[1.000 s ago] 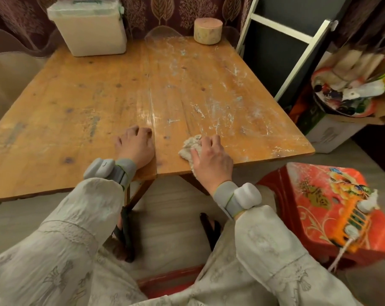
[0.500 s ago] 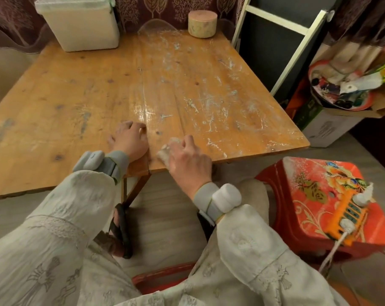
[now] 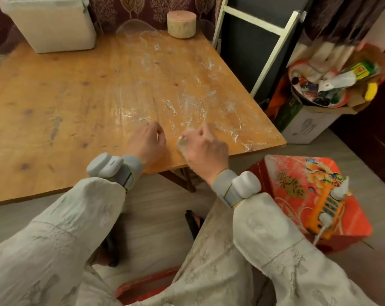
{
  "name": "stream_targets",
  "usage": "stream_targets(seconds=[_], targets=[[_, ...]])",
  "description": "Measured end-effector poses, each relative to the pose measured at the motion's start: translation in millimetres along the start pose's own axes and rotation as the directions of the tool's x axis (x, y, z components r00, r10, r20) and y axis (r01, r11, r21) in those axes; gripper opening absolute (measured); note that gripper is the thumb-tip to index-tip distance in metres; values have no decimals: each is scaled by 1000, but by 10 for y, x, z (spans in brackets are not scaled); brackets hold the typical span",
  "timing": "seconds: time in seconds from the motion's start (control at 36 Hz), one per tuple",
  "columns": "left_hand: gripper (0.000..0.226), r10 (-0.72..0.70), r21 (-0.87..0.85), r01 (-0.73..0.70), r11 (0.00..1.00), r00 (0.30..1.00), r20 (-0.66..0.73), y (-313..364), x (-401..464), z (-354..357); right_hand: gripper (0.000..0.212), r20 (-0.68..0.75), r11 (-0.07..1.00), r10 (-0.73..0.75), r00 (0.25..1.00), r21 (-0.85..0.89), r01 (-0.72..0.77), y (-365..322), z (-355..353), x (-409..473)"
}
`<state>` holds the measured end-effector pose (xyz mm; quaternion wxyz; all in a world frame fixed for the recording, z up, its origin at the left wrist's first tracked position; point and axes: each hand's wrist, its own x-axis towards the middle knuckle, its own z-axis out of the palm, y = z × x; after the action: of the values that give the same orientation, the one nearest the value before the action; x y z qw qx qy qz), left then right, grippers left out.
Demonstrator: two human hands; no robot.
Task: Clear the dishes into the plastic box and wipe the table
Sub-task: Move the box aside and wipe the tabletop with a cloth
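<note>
Rag (image 3: 184,145) is gripped in the right hand (image 3: 206,149), whose fingers are curled round it in a fist; only a pale wad of it is seen at the thumb side. The hand and rag are held at the near edge of the tabletop (image 3: 77,96), toward its near right corner; whether the rag is pressed on the wood cannot be told. The left hand (image 3: 146,142) is placed just beside the right, apart from it, at the same near edge, with its fingers curled under and nothing seen in them. Grey bands with white modules are worn on both wrists, above pale sleeves.

White smears (image 3: 187,107) are spread across the right half of the tabletop, from the far edge to the near right corner. The plastic box (image 3: 52,25), white with its lid on, is set at the far left corner. A round tub (image 3: 182,24) is set at the far edge, right of the middle. A red stool (image 3: 308,195) carrying an orange power strip (image 3: 326,206) is seen on the floor beside the near right corner.
</note>
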<state>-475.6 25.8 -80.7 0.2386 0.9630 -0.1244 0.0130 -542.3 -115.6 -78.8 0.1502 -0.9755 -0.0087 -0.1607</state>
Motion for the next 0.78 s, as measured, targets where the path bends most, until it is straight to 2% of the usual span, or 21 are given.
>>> stream_targets(seconds=[0.08, 0.22, 0.31, 0.44, 0.56, 0.61, 0.67, 0.78], targets=[[25, 33, 71, -35, 997, 999, 30, 73, -51, 82, 31, 40, 1000, -12, 999, -21, 12, 40, 62, -35], [26, 110, 219, -103, 970, 994, -21, 158, -84, 168, 28, -63, 977, 198, 978, -73, -202, 621, -41, 26], [23, 148, 215, -140, 966, 989, -23, 294, -79, 271, 29, -85, 946, 299, 950, -106, -307, 974, -132, 50], [20, 176, 184, -161, 970, 982, -67, 281, -74, 378, 27, -173, 872, 438, 882, -154, -464, 1420, -296, 106], [20, 164, 169, -148, 974, 983, -87, 267, -65, 405, 24, -245, 785, 572, 783, -113, -609, 1570, -447, 172], [19, 152, 173, -136, 976, 985, -86, 266, -46, 420, 25, -296, 798, 548, 782, -97, -595, 1493, -469, 193], [19, 155, 176, -137, 975, 984, -90, 234, -32, 425, 25, -322, 856, 461, 827, -85, -510, 1331, -436, 222], [20, 167, 174, -149, 974, 981, -97, 205, -25, 438, 29, -180, 926, 347, 920, -88, -367, 1108, -282, 229]])
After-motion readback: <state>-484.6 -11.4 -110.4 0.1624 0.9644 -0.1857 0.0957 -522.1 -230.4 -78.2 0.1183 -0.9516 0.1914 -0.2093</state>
